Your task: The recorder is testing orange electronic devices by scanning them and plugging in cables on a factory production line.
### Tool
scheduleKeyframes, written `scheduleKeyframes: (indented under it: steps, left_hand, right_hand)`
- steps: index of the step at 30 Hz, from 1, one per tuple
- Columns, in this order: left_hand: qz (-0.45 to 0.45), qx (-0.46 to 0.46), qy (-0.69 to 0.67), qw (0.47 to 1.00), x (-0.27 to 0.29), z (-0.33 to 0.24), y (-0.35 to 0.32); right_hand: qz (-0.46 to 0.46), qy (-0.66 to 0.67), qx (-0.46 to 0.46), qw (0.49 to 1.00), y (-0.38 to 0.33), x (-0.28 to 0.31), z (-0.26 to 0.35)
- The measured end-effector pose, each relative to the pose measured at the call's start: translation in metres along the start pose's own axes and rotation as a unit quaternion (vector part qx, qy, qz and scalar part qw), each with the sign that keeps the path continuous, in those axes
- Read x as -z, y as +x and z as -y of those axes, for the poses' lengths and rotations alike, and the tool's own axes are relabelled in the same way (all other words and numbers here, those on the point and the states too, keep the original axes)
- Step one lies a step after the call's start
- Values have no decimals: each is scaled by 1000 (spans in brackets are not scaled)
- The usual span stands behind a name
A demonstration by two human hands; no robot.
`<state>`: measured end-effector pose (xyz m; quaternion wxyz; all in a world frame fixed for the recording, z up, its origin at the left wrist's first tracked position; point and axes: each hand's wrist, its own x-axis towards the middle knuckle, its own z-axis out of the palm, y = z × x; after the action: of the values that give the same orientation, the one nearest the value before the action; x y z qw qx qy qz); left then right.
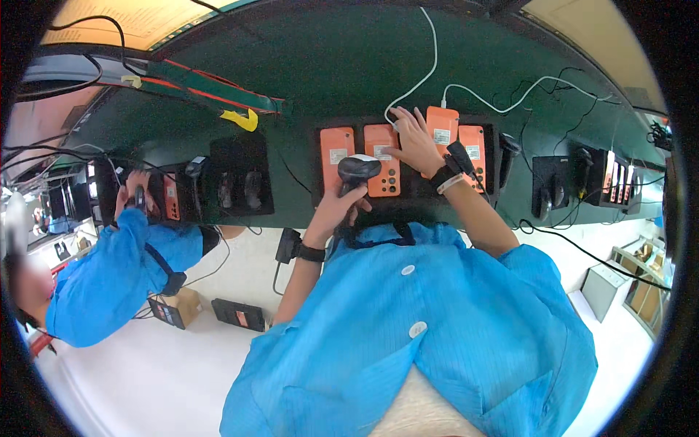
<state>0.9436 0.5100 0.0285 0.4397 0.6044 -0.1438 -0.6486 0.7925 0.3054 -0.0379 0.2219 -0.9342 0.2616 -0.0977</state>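
My left hand (337, 213) is closed round the handle of a black handheld barcode scanner (359, 169), its head over the gap between two orange phones. Below that head lie the left phone (336, 142) and the second phone (388, 175), backs up with white labels. My right hand (417, 146) rests with fingers apart at the second phone's upper right, the thumb on its edge. A white cable (402, 97) meets that phone's top near my index finger. A third phone (441, 125) sits higher, with another white cable (466, 89) at its top. The right phone (472, 142) lies partly behind my wrist.
A dark tray (429, 206) lies under the phones on a green bench (349, 65). Another scanner (509, 149) stands to the right. Black mats with dark devices (253, 189) lie to either side. At left, a co-worker in a blue coat (109, 277) handles things at the bench.
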Motion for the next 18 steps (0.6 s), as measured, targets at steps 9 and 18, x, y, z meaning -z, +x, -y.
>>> scheduleKeyframes:
  steps: [9,18]
  left_hand:
    - [-35,-26,17,999,-23,3,18]
    - [-47,-19,33,998,-30,6,24]
  right_hand:
    - [-30,-17,35,999,8,-1,-5]
    - [-12,-35,21,999,-8,-9,-11]
